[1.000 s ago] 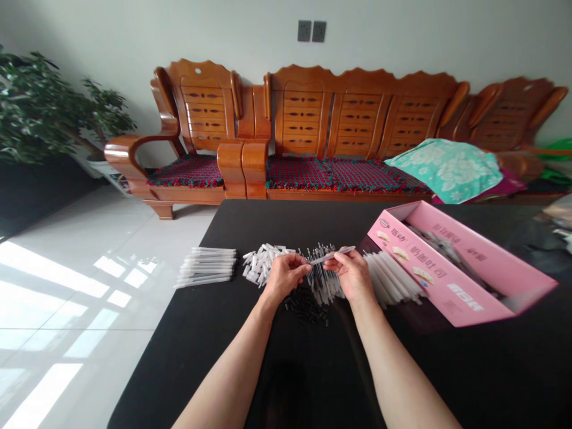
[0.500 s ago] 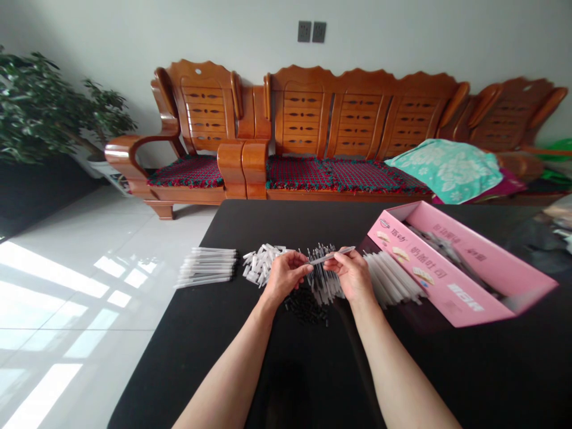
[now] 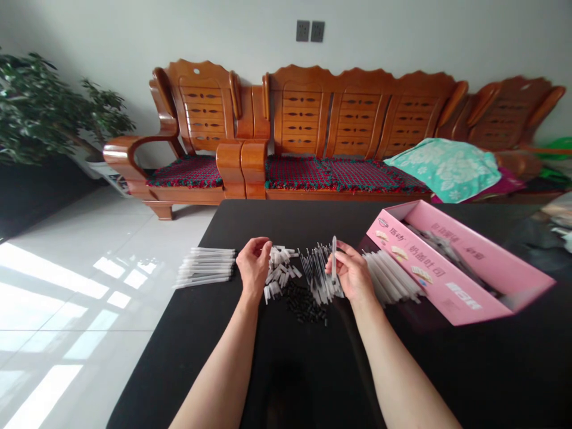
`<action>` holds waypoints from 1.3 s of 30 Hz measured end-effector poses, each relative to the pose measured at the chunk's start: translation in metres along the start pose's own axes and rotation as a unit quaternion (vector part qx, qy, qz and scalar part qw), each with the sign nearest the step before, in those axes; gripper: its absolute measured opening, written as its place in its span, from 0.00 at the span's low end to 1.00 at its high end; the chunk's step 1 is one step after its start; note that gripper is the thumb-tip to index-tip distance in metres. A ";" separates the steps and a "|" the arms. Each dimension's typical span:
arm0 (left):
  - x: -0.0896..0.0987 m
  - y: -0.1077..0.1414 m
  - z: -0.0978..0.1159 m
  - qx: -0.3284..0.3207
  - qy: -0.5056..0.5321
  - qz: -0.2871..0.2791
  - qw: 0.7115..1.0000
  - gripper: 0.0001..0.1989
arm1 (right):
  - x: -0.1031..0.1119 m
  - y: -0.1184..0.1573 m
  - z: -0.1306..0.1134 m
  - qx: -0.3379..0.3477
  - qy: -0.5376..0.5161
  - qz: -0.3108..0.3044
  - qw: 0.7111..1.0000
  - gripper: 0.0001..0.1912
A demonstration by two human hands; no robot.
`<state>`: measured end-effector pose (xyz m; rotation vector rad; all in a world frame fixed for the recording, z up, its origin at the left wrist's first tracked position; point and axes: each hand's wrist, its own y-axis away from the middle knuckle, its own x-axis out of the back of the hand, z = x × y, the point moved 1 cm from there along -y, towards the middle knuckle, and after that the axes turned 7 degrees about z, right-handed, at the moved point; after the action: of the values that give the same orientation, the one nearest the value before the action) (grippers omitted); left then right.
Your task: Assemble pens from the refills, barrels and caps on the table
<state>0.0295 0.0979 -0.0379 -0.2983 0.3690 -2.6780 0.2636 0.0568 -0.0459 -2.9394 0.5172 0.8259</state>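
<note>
My right hand (image 3: 353,273) pinches a translucent white pen (image 3: 334,256) between thumb and fingers, held nearly upright with a dark bit at its lower end. My left hand (image 3: 254,262) hovers by the left side of a heap of white pen caps (image 3: 280,275), its fingers curled and thumb drawn in; whether something small is between them is hidden. Below the caps lies a pile of small black plugs (image 3: 306,307). Pen refills (image 3: 317,271) with dark shafts are spread between my hands. White pen barrels (image 3: 391,277) lie to the right of my right hand.
A row of white pens (image 3: 206,266) lies on the black table (image 3: 201,369) at the left. The pink box (image 3: 442,280) stands at the right with things inside. Behind the table is a wooden sofa (image 3: 304,119) with a green cloth (image 3: 447,170).
My left hand has let go of the pen and moved left to the caps. My right hand has turned the pen from nearly level to nearly upright.
</note>
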 end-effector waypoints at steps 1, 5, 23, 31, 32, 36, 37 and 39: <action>0.004 -0.004 -0.002 -0.025 -0.035 0.015 0.999 0.12 | 0.000 0.001 -0.001 0.002 0.006 -0.006 1.000 0.24; 0.004 -0.004 -0.005 -0.146 -0.155 -0.042 0.976 0.09 | -0.002 0.003 -0.001 -0.009 0.021 -0.028 0.999 0.17; -0.022 0.013 -0.005 -0.278 -0.276 -0.166 0.905 0.09 | -0.005 0.006 0.003 -0.039 0.009 -0.080 0.996 0.11; -0.022 0.017 0.005 -0.082 0.019 -0.163 0.983 0.05 | -0.004 0.004 0.005 -0.020 0.029 -0.046 0.998 0.10; -0.025 0.019 0.004 -0.029 0.083 -0.175 0.981 0.07 | -0.004 0.004 0.005 -0.013 0.023 -0.041 0.999 0.10; -0.034 0.026 0.005 0.115 0.242 -0.220 0.938 0.12 | -0.005 0.004 0.002 0.015 0.006 -0.024 1.000 0.09; -0.035 0.028 0.006 0.128 0.255 -0.224 0.932 0.13 | -0.006 0.004 0.002 0.019 0.006 -0.021 1.000 0.09; -0.036 0.030 0.009 0.142 0.267 -0.229 0.925 0.13 | -0.006 0.005 0.001 0.022 0.011 -0.017 1.000 0.09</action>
<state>0.0749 0.0852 -0.0440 0.5095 0.0575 -3.1956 0.2564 0.0545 -0.0434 -2.9127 0.4795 0.7689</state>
